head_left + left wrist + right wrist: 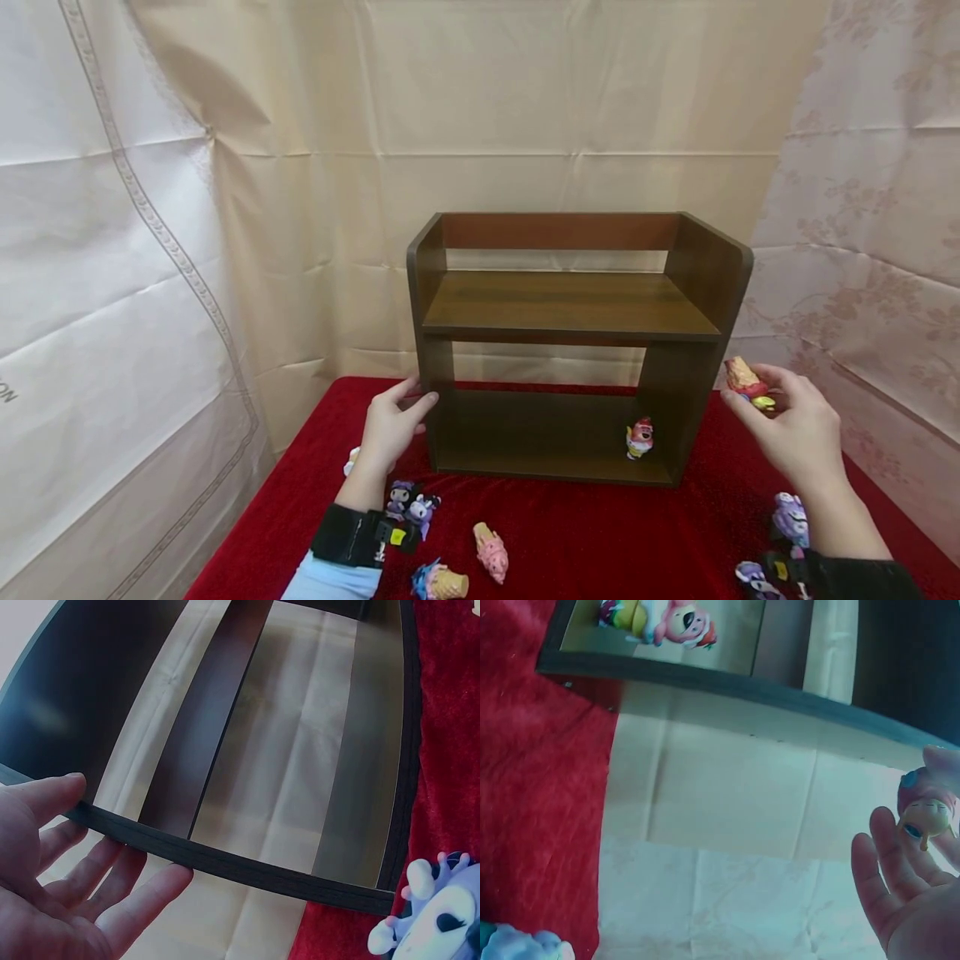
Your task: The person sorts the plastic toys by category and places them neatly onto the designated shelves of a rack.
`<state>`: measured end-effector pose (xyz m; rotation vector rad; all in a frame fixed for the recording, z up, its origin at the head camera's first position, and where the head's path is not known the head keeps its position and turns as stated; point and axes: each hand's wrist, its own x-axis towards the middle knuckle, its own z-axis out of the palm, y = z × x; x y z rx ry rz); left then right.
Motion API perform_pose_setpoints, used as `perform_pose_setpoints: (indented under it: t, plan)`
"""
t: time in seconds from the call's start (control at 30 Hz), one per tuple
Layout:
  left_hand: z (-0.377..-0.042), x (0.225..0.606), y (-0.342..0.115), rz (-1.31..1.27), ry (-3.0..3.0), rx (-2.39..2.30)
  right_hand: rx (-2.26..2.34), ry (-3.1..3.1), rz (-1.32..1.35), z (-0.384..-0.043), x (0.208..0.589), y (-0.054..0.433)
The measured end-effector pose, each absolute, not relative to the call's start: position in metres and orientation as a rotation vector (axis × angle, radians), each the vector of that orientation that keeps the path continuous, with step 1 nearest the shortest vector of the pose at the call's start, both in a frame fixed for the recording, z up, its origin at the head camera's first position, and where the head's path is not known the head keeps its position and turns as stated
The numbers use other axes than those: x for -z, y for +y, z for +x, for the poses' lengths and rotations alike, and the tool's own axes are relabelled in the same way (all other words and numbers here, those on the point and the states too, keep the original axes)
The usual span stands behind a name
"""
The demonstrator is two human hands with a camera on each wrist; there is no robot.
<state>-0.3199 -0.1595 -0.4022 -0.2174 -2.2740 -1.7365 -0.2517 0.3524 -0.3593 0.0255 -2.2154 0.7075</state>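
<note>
In the head view, the right hand (804, 427) pinches an ice-cream-cone figurine (742, 377), cone end up, beside the wooden shelf (570, 304). A bear figurine (640, 438) stands inside. I'd guess it's toy-placing time; next, this one wants turning over and setting down. The white cloth (82, 275) says "ON", maybe part of a word. In the left wrist view, the left hand (64, 904) touches the shelf's side, fingers loosely spread. In the right wrist view, I can read no labels.
</note>
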Motion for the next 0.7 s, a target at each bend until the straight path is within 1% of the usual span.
perform_pose_setpoints:
  t: [0.33,0.7]
  plan:
    - [-0.319,0.401,-0.159,-0.217,-2.280,1.730,-0.893,-2.023,-0.019,-0.241,0.355,0.331]
    - [-0.318,0.401,-0.158,-0.213,-2.283,1.715,-0.878,-1.883,0.230,-0.240,0.350,0.311]
